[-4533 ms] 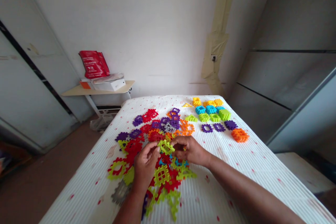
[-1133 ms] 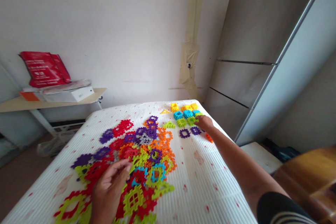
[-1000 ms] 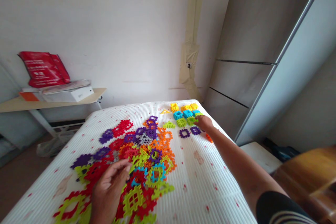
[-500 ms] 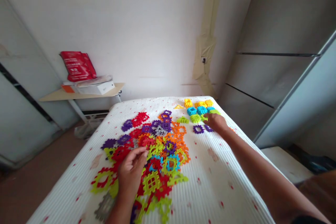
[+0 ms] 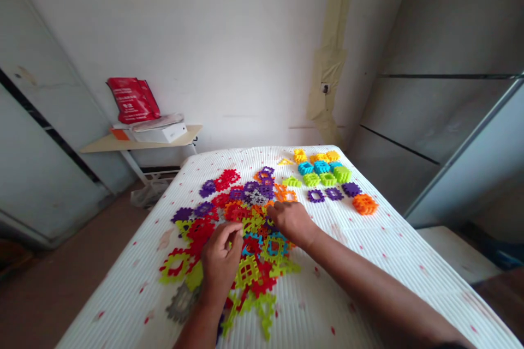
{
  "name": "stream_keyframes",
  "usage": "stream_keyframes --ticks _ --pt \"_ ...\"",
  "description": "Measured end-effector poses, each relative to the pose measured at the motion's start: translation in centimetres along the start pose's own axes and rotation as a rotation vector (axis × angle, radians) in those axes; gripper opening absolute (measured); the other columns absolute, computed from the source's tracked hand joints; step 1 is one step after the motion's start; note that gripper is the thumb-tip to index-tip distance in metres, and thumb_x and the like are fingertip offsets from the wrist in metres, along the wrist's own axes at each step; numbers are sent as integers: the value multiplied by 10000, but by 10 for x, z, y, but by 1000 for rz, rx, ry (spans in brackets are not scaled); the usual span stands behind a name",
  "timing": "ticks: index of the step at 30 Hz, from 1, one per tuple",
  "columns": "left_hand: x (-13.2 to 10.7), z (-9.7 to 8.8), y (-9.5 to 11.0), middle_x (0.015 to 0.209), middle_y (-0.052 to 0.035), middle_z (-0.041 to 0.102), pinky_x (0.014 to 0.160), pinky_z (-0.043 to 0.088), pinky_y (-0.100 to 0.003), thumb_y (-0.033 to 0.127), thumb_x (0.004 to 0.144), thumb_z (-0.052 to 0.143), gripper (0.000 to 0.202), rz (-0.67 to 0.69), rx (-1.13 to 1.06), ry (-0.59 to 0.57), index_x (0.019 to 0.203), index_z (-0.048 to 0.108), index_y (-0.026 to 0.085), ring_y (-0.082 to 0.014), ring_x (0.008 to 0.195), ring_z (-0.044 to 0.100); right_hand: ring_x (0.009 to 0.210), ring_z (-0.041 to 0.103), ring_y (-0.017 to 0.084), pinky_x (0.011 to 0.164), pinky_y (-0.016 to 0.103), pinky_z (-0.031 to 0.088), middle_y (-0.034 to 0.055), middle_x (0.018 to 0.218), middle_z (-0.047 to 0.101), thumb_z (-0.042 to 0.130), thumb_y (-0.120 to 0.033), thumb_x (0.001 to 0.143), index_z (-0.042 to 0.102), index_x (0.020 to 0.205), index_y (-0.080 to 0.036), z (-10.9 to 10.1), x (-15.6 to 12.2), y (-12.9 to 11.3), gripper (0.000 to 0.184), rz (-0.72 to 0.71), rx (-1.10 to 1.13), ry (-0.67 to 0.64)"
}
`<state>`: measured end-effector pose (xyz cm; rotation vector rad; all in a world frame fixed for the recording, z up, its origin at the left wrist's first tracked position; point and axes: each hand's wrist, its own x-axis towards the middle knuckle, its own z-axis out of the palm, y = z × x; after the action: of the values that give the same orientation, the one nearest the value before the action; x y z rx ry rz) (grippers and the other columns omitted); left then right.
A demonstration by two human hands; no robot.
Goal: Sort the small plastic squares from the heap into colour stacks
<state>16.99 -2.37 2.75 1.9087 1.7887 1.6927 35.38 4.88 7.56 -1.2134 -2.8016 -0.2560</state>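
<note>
My left hand hovers over the near-left part of a loose heap of plastic interlocking pieces, its fingers loosely curled and the thumb a little apart. No piece shows in it. Beside its fingertips lie lime pieces and red pieces. My right hand is at the heap's right side, palm down, fingers bent together at the orange pieces and purple pieces. Whatever the right fingers grip is hidden. A grey gear-edged piece lies left of my left forearm.
Colour-sorted rows stand at the back right: yellow stacks, blue stacks, lime stacks, purple squares and an orange stack. A side table bears a red bag and a white box.
My right hand has moved left from the sorted lime stacks to the heap, uncovering the purple and orange stacks. My left hand stays over the heap. The camera view has shifted slightly.
</note>
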Motion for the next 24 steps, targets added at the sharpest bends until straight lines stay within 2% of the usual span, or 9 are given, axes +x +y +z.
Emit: stream_keyframes --ticks 4,9,12,15,20,24 --pt "0 1 5 821 -21 679 705 506 -254 194 795 560 95 162 43 -15 849 639 199 -139 761 636 754 629 206 585 263 439 107 862 663 413 -126 885 583 923 -143 2 10 -19 175 -26 4 38" --pt "1 -1 15 887 -47 649 779 489 -288 120 777 573 152 331 64 -46 900 629 190 -155 841 610 759 631 211 578 275 458 95 851 661 415 -141 889 584 915 -142 5 17 -31 171 -54 49 116" --pt "-1 0 32 938 -65 634 810 463 -330 96 768 572 225 436 60 -130 963 630 193 -178 885 583 767 633 210 594 287 468 86 865 664 418 -160 893 590 906 -148 8 19 -33 172 -54 76 124" --pt "-8 6 55 946 -68 634 819 425 -375 102 772 560 269 525 52 -244 1011 628 205 -199 903 553 762 635 201 593 278 466 77 868 668 428 -171 894 600 876 -157 10 22 -34 174 -53 105 71" --pt "-22 19 81 1026 -64 623 845 351 -427 181 807 526 281 525 75 -376 1067 617 241 -229 958 504 758 627 189 596 287 456 72 895 672 429 -111 875 592 876 -200 9 23 -38 186 -43 143 26" --pt "-29 23 87 1027 -53 615 877 313 -446 233 830 503 166 485 114 -415 943 625 235 -235 988 482 731 599 173 588 290 433 61 874 672 402 -103 882 566 874 -244 13 22 -44 217 -35 207 67"
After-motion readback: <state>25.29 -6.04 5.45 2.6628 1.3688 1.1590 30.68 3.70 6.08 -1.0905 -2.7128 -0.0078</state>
